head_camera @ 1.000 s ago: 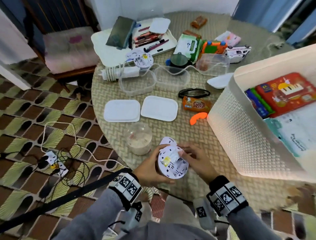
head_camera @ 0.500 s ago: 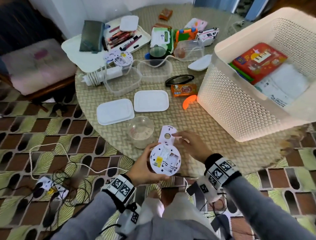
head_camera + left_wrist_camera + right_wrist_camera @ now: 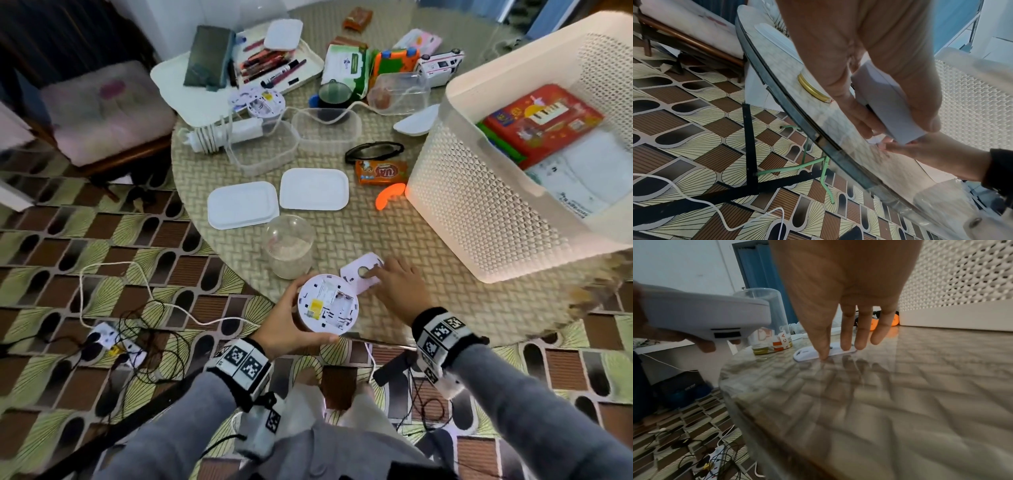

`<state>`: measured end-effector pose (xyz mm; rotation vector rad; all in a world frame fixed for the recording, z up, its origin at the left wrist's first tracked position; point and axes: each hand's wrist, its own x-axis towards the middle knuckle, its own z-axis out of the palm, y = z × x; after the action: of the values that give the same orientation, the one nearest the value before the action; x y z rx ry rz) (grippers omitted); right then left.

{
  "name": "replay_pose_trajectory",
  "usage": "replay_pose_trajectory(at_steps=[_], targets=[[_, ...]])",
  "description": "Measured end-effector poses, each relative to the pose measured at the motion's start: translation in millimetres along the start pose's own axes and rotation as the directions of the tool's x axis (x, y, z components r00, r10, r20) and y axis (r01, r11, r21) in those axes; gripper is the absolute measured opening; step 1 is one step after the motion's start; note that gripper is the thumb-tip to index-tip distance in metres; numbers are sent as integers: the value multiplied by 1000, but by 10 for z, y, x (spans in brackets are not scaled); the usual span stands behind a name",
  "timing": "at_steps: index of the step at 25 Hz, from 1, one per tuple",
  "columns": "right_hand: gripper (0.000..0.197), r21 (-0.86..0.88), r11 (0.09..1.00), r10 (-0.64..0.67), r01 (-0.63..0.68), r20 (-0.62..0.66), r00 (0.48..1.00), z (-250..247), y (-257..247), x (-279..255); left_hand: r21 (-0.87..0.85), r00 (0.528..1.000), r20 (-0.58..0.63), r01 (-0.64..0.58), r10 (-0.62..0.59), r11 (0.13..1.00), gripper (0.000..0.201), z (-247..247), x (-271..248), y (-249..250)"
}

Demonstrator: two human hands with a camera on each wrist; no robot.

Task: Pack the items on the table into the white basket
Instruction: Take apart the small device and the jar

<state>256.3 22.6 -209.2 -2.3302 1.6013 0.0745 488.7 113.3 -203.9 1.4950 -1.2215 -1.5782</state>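
Note:
My left hand [image 3: 291, 329] grips a round white device [image 3: 328, 303], underside up, at the table's near edge; it also shows in the left wrist view [image 3: 888, 104] and the right wrist view [image 3: 701, 316]. My right hand [image 3: 394, 289] lies open with straight fingers [image 3: 846, 331] pressing on a flat white cover plate [image 3: 363, 275] [image 3: 813, 354] that lies on the table. The white basket [image 3: 486, 212] stands to the right, holding a red toy box [image 3: 544, 120] and papers.
An upturned clear jar [image 3: 289, 250] stands just beyond the device. Two white lids [image 3: 277, 202], clear tubs [image 3: 294, 137], an orange snack packet [image 3: 382, 171], an orange clip [image 3: 388, 197], glasses, a pen tray [image 3: 274, 65] and toys crowd the woven table [image 3: 428, 308]. Cables lie on the floor at left.
The white cover plate has come off the device and now lies on the table under my right fingers. My left hand keeps hold of the device.

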Motion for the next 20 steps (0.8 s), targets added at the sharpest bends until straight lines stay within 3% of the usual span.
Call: replay_pose_trajectory(at_steps=[3, 5, 8, 12, 14, 16, 18, 20], targets=[[44, 17, 998, 56, -55, -32, 998, -23, 67, -40, -3, 1000, -9, 2, -2, 1000, 111, 74, 9, 30], [57, 27, 1000, -9, 9, -15, 1000, -46, 49, -16, 2, 1000, -12, -2, 2, 1000, 110, 103, 15, 59], [69, 2, 994, -107, 108, 112, 988, -45, 8, 20, 4, 1000, -23, -14, 14, 1000, 109, 145, 24, 90], [70, -17, 999, 32, -31, 62, 998, 24, 118, -29, 10, 999, -36, -30, 30, 1000, 106, 162, 17, 135], [71, 111, 986, 121, -125, 43, 992, 44, 196, -86, 8, 998, -41, -42, 42, 999, 105, 178, 11, 166], [66, 416, 890, 226, -186, -49, 973, 6, 235, -145, 26, 997, -41, -66, 67, 997, 103, 198, 20, 207], [59, 666, 731, 311, -146, -136, 941, -120, 188, -202, 26, 996, -32, -83, 84, 996, 101, 224, 32, 269], [50, 769, 637, 322, -59, -196, 926, -308, 92, -260, 13, 996, -26, -83, 83, 996, 100, 255, 56, 337]])
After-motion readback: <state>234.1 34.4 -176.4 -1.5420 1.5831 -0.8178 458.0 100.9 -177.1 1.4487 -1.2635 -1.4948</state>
